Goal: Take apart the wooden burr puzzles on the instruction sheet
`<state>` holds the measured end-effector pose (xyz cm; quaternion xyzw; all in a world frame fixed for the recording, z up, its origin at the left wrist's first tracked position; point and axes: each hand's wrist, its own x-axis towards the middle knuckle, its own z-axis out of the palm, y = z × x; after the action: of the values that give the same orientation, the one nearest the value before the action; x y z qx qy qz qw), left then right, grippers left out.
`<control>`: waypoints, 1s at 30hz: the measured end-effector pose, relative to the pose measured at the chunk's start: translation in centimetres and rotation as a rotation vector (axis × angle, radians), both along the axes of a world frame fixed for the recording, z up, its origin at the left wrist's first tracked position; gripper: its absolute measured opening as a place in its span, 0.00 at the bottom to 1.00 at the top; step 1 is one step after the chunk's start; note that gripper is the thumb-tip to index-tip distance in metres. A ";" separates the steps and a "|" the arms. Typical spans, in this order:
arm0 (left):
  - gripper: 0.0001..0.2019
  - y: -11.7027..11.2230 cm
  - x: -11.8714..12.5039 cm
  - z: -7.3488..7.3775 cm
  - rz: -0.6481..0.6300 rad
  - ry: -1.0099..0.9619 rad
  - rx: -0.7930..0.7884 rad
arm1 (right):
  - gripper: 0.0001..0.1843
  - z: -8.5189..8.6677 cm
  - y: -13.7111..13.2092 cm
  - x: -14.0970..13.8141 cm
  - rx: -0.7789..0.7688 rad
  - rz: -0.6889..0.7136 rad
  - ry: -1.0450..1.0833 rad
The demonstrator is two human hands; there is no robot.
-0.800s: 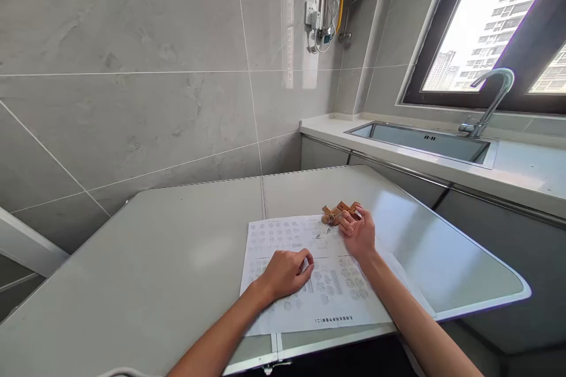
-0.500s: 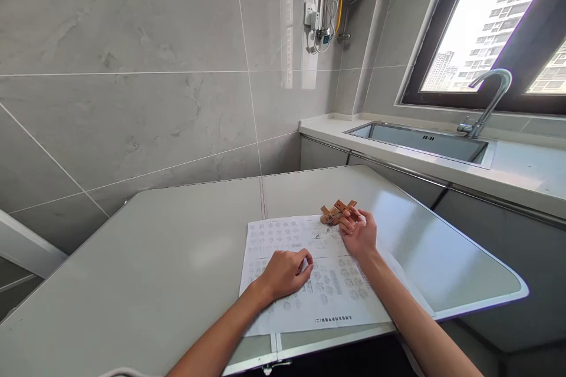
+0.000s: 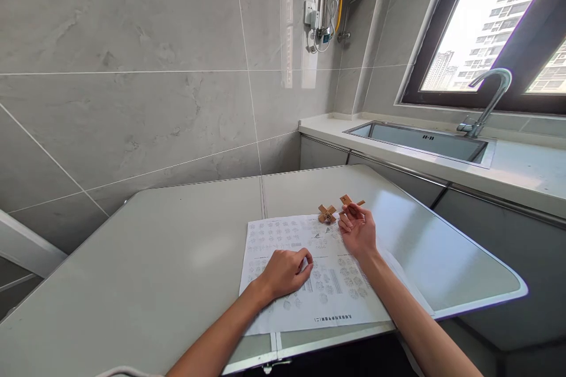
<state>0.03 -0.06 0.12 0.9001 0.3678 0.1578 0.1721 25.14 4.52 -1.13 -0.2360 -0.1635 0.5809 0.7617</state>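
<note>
My right hand is raised over the far right of a printed instruction sheet, its fingers closed around a light-brown wooden puzzle piece. Part of that piece sticks up above the fingertips and another end pokes out to the right; the rest is hidden by the fingers. Just left of it, a second cross-shaped wooden puzzle piece lies at the sheet's far edge, apart from the held one. My left hand rests on the middle of the sheet, loosely curled, with nothing visible in it.
The sheet lies on a pale folding table with a seam down its middle. Behind stands a grey tiled wall. To the right runs a counter with a sink and a faucet below a window.
My right hand has lifted and turned the held puzzle piece slightly right, opening a gap from the other piece. My left hand has stayed still.
</note>
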 end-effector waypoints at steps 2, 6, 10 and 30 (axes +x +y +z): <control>0.07 0.0 0.0 0.1 -0.001 0.000 0.005 | 0.09 0.3 -0.1 -0.1 0.022 0.018 -0.016; 0.06 -0.1 0.0 0.2 -0.001 -0.010 0.002 | 0.08 0.9 -0.4 -0.6 0.114 0.108 -0.079; 0.06 -0.1 0.1 0.1 0.010 -0.033 -0.031 | 0.14 1.2 -0.9 -1.1 0.191 0.273 -0.147; 0.42 -0.1 0.6 0.1 0.097 -0.755 -0.371 | 0.21 -1.1 -1.5 -2.4 0.226 1.069 -0.465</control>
<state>0.63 -0.19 0.17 0.7145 0.3432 0.4154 0.4462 22.69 2.97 -2.25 -0.1596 -0.4832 0.7959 0.3281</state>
